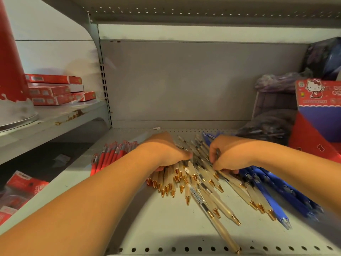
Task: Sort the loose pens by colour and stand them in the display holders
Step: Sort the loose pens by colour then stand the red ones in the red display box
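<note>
pens (203, 183) lie grouped: red, cream, blue.

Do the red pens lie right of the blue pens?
No, the red pens lie at the left, the blue pens at the right.

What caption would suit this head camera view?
Left hand and right hand grip cream pens between red pens and blue pens.
</note>
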Demonstrator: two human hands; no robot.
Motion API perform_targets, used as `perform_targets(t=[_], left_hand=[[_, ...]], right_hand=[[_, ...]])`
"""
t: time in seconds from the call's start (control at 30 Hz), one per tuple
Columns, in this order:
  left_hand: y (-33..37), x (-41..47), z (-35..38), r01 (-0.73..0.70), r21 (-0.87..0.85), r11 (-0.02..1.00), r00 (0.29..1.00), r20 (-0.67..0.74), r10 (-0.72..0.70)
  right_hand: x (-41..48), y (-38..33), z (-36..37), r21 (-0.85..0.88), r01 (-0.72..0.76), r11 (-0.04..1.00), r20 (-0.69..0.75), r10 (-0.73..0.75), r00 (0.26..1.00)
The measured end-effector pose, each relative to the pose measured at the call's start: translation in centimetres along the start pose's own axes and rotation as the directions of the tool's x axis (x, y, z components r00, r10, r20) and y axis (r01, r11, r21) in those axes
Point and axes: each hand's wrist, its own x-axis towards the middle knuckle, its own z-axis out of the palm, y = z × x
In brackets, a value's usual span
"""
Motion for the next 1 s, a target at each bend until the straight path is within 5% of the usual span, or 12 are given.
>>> perform_targets(t=[0.2,0.47,0.6,0.73,0.83,1.0], left_hand=[[-0.4,-0.1,-0.5,0.022,-0.127,0.992,0.994,0.110,-0.008],[-0.3,0.8,-0.4,0.016,-0.161,0.987,0.999,-0.033,-0.022],[0.0,1.4,-0.5,-0.004,-0.249,0.968,0.995,-0.095,-0.020],[-0.1,1.0,0.0,-0.051,-0.117,0.992,0.999,-0.017,0.050],[0.0,0.5,0.1,-0.105,-0.060,0.993,0.994,-0.008,0.105],[0.4,-0.3,0.0,-0.165,-0.049,0.985,0.986,-0.026,0.164]], right_hand=[[0.4,0.2,-0.3,0.092,-0.042,0.995,0.013,0.041,0.999],[-0.2,-2.8,-2.1,0.416,0.062,0.907,-0.156,0.004,0.988],[0.0,-4.5,-0.2,0.520,0.140,0.842,-0.104,-0.101,0.989],[-2.3,-3.4,0.5,0.056,0.196,0.979,-0.165,-0.185,0.969],[-5.2,-3.5,1.9,-0.091,0.183,0.979,0.042,-0.180,0.983],[-6.8,-4.3,2.4,-0.277,0.185,0.943,-0.033,-0.201,0.979]])
